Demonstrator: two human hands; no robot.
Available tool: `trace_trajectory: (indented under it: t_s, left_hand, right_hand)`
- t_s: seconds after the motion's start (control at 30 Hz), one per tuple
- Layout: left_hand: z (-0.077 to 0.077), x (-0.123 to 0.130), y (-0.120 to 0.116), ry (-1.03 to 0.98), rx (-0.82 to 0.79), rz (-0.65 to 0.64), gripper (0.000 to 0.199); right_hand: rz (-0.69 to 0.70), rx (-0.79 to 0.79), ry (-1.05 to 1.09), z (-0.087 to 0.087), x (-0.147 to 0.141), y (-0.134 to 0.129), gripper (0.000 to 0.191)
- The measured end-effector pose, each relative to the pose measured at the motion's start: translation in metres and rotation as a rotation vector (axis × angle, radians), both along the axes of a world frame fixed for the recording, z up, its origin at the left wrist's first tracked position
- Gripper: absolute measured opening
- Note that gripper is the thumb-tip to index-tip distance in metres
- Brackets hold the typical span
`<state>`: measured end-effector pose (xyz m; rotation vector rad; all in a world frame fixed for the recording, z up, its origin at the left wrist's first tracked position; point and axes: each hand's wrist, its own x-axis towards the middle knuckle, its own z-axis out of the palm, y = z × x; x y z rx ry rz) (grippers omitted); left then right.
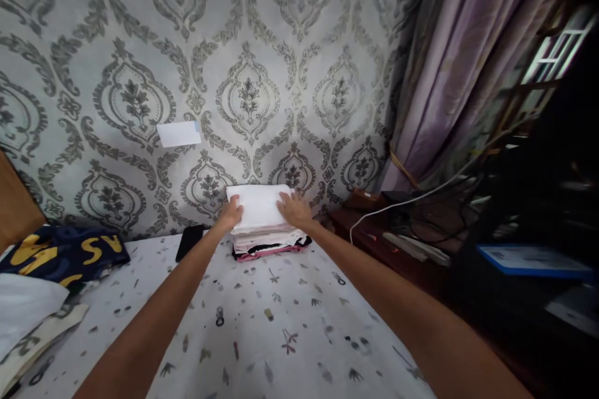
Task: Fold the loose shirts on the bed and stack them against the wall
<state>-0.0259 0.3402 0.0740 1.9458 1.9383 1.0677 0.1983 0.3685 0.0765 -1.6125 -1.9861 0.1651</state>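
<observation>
A stack of folded clothes [269, 242] stands on the patterned bed sheet [262, 318], close against the wall. Its top piece is a folded white cloth [260, 206]; pink and black layers show at the bottom. My left hand [230, 213] grips the left edge of the white cloth, thumb on top. On the opposite edge, my right hand [294, 209] holds the same cloth with its thumb on top and the other fingers mostly hidden.
A black flat object [189, 242] lies left of the stack. Dark blue printed fabric [70, 255] and a white pillow-like cloth [28, 308] are at far left. On the right, a dark red table [350, 224] holds cables; a purple curtain [458, 62] hangs behind.
</observation>
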Motion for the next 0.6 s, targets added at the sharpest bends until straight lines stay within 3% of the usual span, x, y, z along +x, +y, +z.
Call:
trace_trajectory:
  t_s: [0.07, 0.13, 0.3, 0.43, 0.53, 0.6]
  left_hand:
    - [-0.012, 0.002, 0.002, 0.030, -0.011, 0.035, 0.047]
    - [-0.013, 0.004, 0.004, 0.052, -0.015, 0.069, 0.048]
    - [-0.002, 0.010, -0.002, 0.099, 0.001, 0.150, 0.053]
    - [-0.013, 0.032, -0.027, 0.143, 0.113, 0.176, 0.056]
    - [-0.024, 0.042, -0.039, 0.156, 0.253, 0.122, 0.055]
    - [-0.021, 0.037, -0.033, 0.099, 0.285, 0.123, 0.058]
  right_hand:
    - [-0.023, 0.028, -0.048, -0.016, -0.003, -0.003, 0.047]
    - [-0.067, 0.053, -0.094, -0.022, -0.002, -0.004, 0.049]
    - [-0.147, 0.151, -0.197, -0.010, -0.003, -0.013, 0.042]
    - [0.011, 0.325, -0.245, -0.003, -0.026, -0.029, 0.043]
    - [0.087, 0.277, -0.249, -0.005, -0.040, -0.034, 0.046]
    - [0.022, 0.178, -0.218, -0.004, -0.039, -0.030, 0.048]
